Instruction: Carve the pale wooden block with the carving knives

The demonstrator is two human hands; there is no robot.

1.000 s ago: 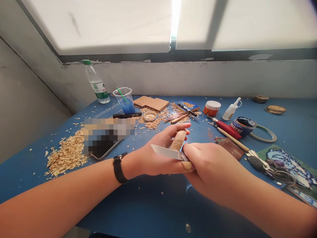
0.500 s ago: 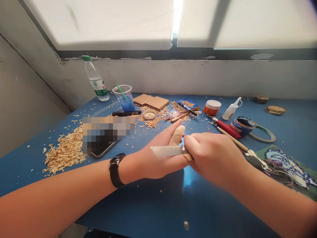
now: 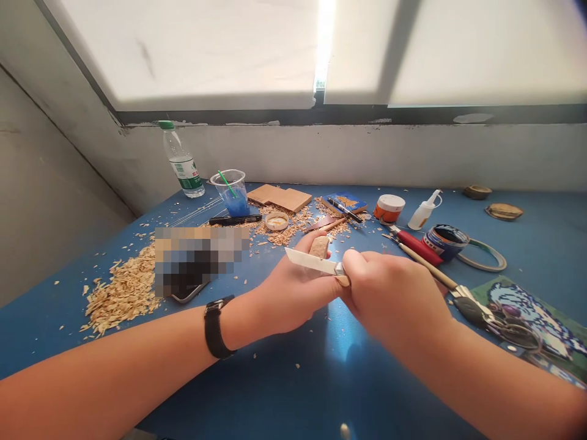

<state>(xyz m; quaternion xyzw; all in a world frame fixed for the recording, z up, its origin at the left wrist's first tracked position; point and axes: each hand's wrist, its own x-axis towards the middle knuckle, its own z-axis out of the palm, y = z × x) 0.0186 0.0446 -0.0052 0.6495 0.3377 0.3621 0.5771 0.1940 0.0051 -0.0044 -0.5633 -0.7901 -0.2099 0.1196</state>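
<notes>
My left hand (image 3: 284,293) is wrapped around a small pale piece of wood (image 3: 319,247), whose rounded end shows above the fingers. My right hand (image 3: 394,287) grips a carving knife by its handle, which the fist hides. The knife blade (image 3: 312,261) points left and lies across the front of the wood, over the left hand. My left thumb reaches to the base of the blade, beside the right fist. Whether the edge touches the wood, I cannot tell.
Wood shavings (image 3: 121,293) are heaped at the left beside a phone (image 3: 190,284). Behind stand a bottle (image 3: 183,162), a plastic cup (image 3: 232,195) and thin boards (image 3: 279,198). A red-handled tool (image 3: 417,245), an open tin (image 3: 444,241) and keys (image 3: 472,311) lie at the right.
The wood has tipped, so less of its length shows above my left hand. The blade has turned, its tip now higher than its base. The view has tilted slightly upward.
</notes>
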